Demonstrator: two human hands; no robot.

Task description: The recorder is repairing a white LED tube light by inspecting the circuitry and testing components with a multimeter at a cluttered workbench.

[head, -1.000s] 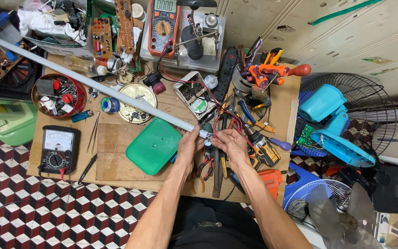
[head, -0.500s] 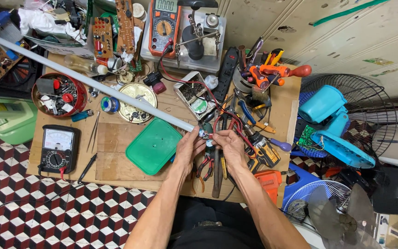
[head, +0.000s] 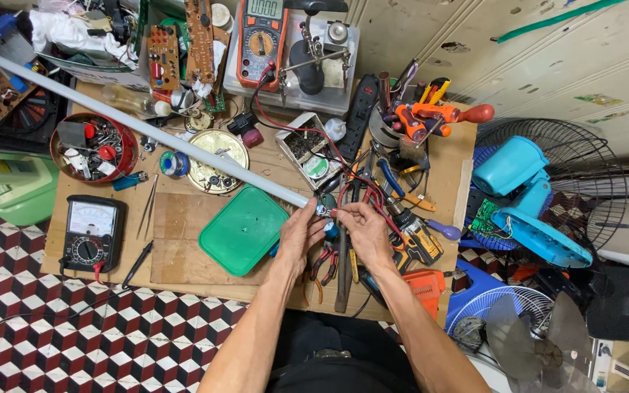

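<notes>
Two hands meet at the near end of the long white fluorescent tube (head: 140, 129), which slants across the cluttered wooden workbench (head: 183, 240) from the far left to just beside the green square plastic lid (head: 243, 229). Compared with a second ago, the tube lies as it did; only the hands have drawn closer. The left hand (head: 300, 236) curls around the tube's metal end cap (head: 322, 209), fingers closed on it. The right hand (head: 362, 229) now pinches a thin red wire (head: 343, 191) against that cap.
</notes>
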